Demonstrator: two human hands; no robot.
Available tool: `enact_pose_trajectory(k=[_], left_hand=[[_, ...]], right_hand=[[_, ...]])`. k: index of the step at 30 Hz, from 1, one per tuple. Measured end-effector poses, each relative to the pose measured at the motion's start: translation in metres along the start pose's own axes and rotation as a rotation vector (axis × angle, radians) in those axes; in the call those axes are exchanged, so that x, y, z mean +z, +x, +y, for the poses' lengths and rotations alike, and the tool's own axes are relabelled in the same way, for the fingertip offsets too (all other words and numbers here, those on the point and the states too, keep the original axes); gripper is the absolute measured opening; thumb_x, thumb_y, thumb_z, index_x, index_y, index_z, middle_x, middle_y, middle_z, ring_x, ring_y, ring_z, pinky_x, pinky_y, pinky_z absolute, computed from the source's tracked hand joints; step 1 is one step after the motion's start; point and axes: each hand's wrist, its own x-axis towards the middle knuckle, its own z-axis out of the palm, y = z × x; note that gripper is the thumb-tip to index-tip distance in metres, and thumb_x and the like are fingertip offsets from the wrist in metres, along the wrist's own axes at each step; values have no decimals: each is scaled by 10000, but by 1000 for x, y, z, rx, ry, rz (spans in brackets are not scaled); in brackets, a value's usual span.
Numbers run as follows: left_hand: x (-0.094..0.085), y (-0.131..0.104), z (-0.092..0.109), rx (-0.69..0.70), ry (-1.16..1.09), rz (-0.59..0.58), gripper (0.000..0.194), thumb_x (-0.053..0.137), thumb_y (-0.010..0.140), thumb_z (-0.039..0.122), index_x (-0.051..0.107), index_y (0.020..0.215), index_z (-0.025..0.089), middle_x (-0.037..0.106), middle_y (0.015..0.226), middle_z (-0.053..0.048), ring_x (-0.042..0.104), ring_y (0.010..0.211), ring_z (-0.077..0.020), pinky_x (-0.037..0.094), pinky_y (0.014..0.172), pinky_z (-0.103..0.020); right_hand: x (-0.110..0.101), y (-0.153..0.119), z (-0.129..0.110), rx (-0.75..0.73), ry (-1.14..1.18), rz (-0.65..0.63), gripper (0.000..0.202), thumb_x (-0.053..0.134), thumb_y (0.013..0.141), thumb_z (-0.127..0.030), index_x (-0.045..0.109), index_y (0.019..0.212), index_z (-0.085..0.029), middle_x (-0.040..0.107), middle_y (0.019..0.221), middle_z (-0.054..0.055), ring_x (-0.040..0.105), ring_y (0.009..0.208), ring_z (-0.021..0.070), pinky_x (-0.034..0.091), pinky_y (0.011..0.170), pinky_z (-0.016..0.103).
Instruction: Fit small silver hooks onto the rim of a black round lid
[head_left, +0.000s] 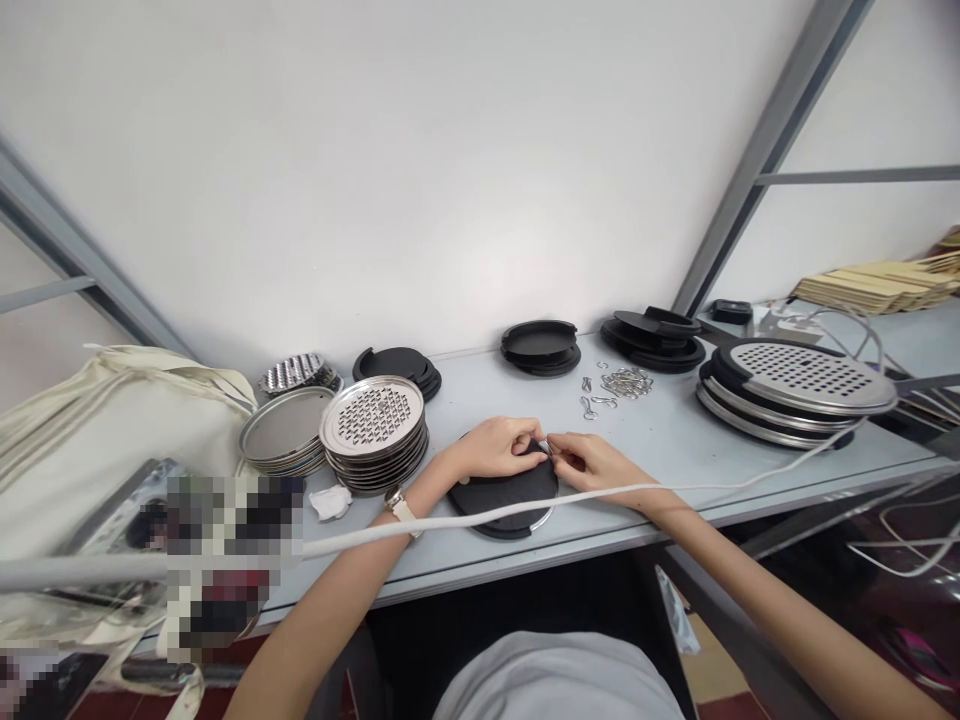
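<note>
A round black disc with a metal edge (499,505) lies flat at the table's front, under my hands. My left hand (504,447) rests over its upper edge, thumb and fingers pinched near a small shiny metal piece (546,447). From the other side my right hand (589,462) pinches the same piece, which looks like one of the small metal clips (628,383) heaped behind it. The fingertips cover most of the piece, so its exact shape is hidden. A watch (399,503) is on my left wrist.
Stacked round metal graters (375,425) and plain metal discs (289,430) stand left. Black round trays (540,345) and black parts (651,338) line the wall. More graters (802,385) are piled right. A white cable (465,521) crosses in front; crumpled white tissue (330,502) lies left.
</note>
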Motion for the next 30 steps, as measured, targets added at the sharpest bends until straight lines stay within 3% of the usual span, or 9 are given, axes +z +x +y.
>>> enact_pose_trajectory(k=[9,21,30], left_hand=[[-1,3,-8,-48,-135,-12,234,531,833,343,561,977,162,431,626,58,406,572,-81,319,560,-203],[1,2,-8,5,-8,54,113,493,841,251,558,905,185,426,594,72,406,544,-73,308,569,-202],[1,1,-5,29,-28,52,358,495,761,150,410,1107,190,388,582,101,399,525,-82,325,574,-200]], right_hand=[[4,2,4,30,6,33,253,419,852,-296,331,634,-201,358,571,-58,332,524,91,275,507,220],[6,1,9,39,16,32,267,398,861,-313,326,630,-200,312,569,-59,305,527,91,250,501,218],[2,2,3,38,54,32,315,336,926,-401,394,694,-197,392,596,-43,361,532,102,294,514,220]])
